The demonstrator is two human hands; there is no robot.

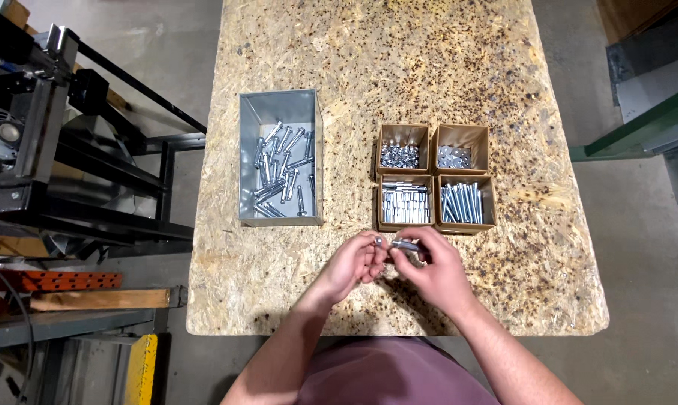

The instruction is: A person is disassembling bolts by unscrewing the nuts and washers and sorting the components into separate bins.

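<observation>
Hands meet over the near edge of a chipboard table; the left hand and right hand both pinch a short silver bolt between fingertips, held level just below four small cardboard boxes of fasteners; a grey metal bin of bolts sits to the left.

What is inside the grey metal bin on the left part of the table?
The grey metal bin holds loose silver bolts, lying in mixed directions over most of its floor. The far end shows bare metal. The near wall hides a narrow strip of the floor, so anything there cannot be seen.
</observation>
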